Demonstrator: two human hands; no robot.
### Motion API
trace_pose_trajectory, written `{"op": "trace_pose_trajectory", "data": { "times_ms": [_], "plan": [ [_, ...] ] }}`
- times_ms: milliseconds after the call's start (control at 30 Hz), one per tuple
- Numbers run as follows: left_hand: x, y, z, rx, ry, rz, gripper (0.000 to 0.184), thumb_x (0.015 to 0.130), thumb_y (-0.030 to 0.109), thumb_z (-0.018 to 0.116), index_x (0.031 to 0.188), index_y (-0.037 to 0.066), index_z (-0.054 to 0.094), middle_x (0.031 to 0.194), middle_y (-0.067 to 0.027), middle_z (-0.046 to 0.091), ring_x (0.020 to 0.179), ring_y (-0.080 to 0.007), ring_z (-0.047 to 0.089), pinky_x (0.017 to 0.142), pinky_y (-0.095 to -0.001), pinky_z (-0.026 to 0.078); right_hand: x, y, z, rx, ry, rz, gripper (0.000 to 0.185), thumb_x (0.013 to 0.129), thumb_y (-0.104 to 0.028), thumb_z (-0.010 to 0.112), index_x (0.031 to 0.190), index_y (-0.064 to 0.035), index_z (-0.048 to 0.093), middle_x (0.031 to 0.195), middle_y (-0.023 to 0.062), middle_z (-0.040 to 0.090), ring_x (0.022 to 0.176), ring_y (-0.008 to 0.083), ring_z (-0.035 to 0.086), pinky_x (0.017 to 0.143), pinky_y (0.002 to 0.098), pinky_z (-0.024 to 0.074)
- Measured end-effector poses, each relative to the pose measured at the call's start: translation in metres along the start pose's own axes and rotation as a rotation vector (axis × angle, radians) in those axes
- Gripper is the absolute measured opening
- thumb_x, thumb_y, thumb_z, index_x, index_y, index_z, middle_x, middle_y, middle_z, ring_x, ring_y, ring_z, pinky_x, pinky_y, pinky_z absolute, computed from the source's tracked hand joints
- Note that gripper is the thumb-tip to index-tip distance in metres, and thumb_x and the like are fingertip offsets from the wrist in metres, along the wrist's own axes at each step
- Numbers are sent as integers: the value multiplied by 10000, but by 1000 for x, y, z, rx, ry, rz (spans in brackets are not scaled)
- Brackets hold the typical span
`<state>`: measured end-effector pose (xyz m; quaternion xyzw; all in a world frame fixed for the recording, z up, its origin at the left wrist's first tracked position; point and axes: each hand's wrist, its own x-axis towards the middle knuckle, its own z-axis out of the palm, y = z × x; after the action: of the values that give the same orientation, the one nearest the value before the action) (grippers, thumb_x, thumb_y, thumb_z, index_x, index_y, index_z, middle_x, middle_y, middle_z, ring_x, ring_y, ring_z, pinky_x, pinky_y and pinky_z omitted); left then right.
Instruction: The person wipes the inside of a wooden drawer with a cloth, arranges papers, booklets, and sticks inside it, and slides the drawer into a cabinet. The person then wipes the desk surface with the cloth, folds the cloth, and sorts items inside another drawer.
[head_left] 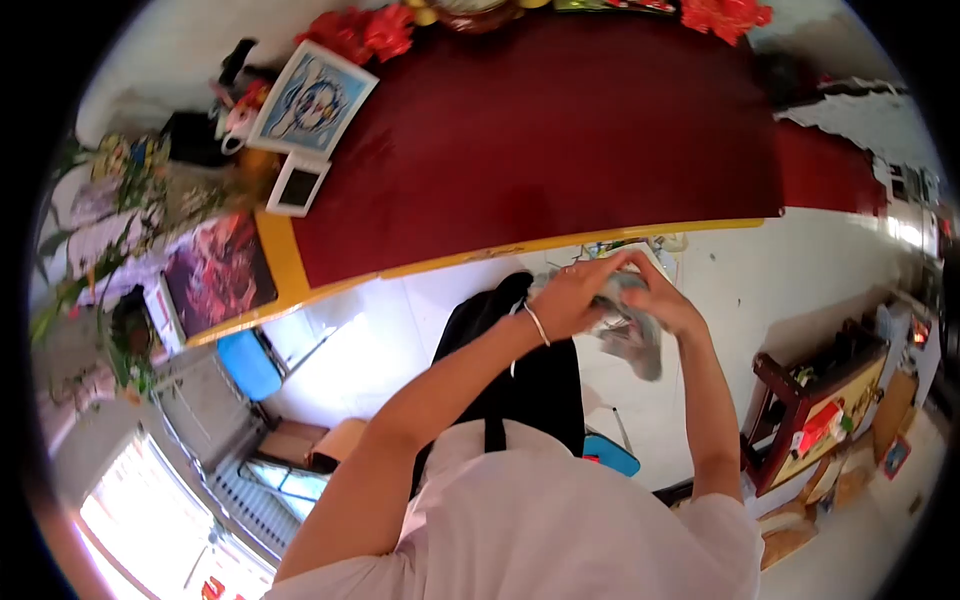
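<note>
"So, what have I got?"

"A grey thing [642, 352], limp-looking — darker patches, any lettering too blurred to read."

"Where?"

"Between my left hand [578, 298] and right hand [672, 304], near the red table [560, 120]. The right arches wide, thumb apart — whether the left grips, I can't tell."

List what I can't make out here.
All in the head view:
- Grey item: motion blur, and partly behind the left hand and right hand.
- Round object on the red tabletop: cut off by the top edge.
- Whatever is beyond the window: washed out by glare.
</note>
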<state>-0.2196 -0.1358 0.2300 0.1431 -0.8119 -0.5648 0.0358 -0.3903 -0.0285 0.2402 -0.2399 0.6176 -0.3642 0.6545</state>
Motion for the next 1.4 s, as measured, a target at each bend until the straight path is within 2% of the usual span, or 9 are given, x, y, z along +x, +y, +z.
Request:
{"op": "trace_pose_trajectory", "data": {
  "times_ms": [267,400,533,600,667,1100,1267,1367,1400],
  "plan": [
    [-99,-112,-108,-205,539,-305,443,721,13,539,1132,50,377,991,-160,553,953,-293,574,847,-342,444,135,-73,38,-530,-399,-19,521,731,-324,639,1152,-95,434,1073,88,495,987,173,494,828,314,428],
    [-120,-112,-140,-265,700,-553,444,707,79,611,1120,73,447,1063,-156,549,1007,-285,541,856,-353,424,207,-120,72,-86,-266,101,335,848,-296,562,1089,-79,479,989,71,539,904,141,532,641,283,511],
    [-131,-132,-139,415,961,-465,605,676,156,703,1219,127,437,1317,-154,374,1164,-347,381,926,-450,341,260,-122,103,-245,261,-292,273,848,-254,561,1054,-79,525,987,65,554,905,182,551,721,343,507],
    [-132,-120,-136,531,994,-533,661,665,185,726,1253,151,428,1376,-142,308,1196,-360,331,937,-476,316,272,-110,123,-912,254,-864,273,800,-180,587,1065,-116,560,1141,110,506,1017,285,513,854,407,451],
    [-128,-115,-134,653,809,-541,759,664,203,733,1335,184,380,1399,-137,289,1190,-356,335,930,-490,324,262,-104,160,-1126,185,-901,359,777,-147,602,1122,-244,575,1337,85,370,1235,360,317,957,538,314],
    [-69,-188,-184,914,924,-634,624,737,16,579,1312,215,441,1357,-41,420,1136,-293,408,877,-445,340,352,-127,186,-1438,363,-916,328,850,-251,510,1177,-272,527,1370,26,366,1289,354,278,1005,649,213],
    [16,-165,-174,687,794,-371,531,704,79,636,1190,271,539,1302,23,474,1127,-287,441,873,-474,396,324,-123,76,-1439,593,-669,431,822,-205,504,1241,-303,487,1338,31,416,1206,325,389,968,533,328],
    [56,-135,-107,732,438,-232,478,696,39,610,1120,249,546,1174,-15,525,1084,-281,483,813,-421,459,239,-61,4,-1388,862,-846,379,745,-72,583,1103,-198,597,1141,133,537,1032,344,514,858,452,439],
    [65,-107,-81,500,262,-481,444,700,38,613,1089,247,560,1128,-25,530,1031,-278,507,795,-420,467,203,-25,-16,-1435,929,-737,362,754,-102,598,1103,-196,591,1156,132,524,1013,348,515,831,456,453]
  ]
}}
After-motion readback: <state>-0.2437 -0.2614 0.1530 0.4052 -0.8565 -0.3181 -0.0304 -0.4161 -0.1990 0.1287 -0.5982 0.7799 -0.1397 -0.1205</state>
